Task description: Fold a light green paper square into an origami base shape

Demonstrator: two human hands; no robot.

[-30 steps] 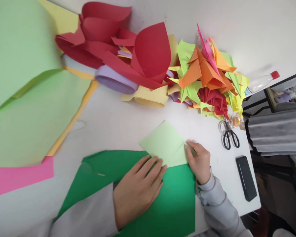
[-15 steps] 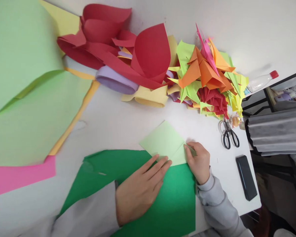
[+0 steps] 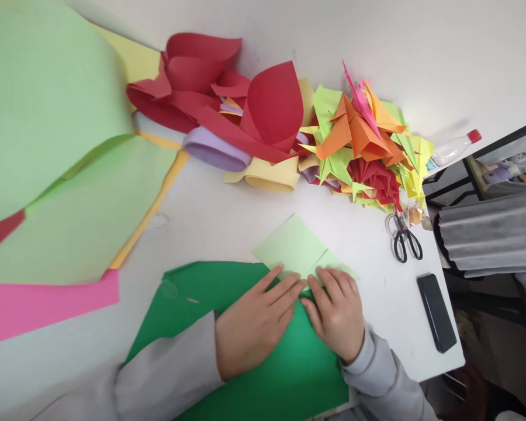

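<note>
Light-green paper (image 3: 289,242) lay partly over the dark sheet (image 3: 298,374), left hand (image 3: 258,330) and right hand (image 3: 336,314) close together, fingertips pressing, not clamping, its near edge; uneven pressure could skew it.

Left hand (image 3: 258,330): palm down, fingers extended. Right hand (image 3: 335,313): just right of left hand, palm down, fingers slightly bent, thumb apart. Grey sleeves (image 3: 170,368) at both wrists.

- head camera, one: worn high, facing forward and down
- range: close, left hand (image 3: 258,327) and right hand (image 3: 336,313) low in frame
- coverage: white tabletop (image 3: 214,231), right edge included
</note>
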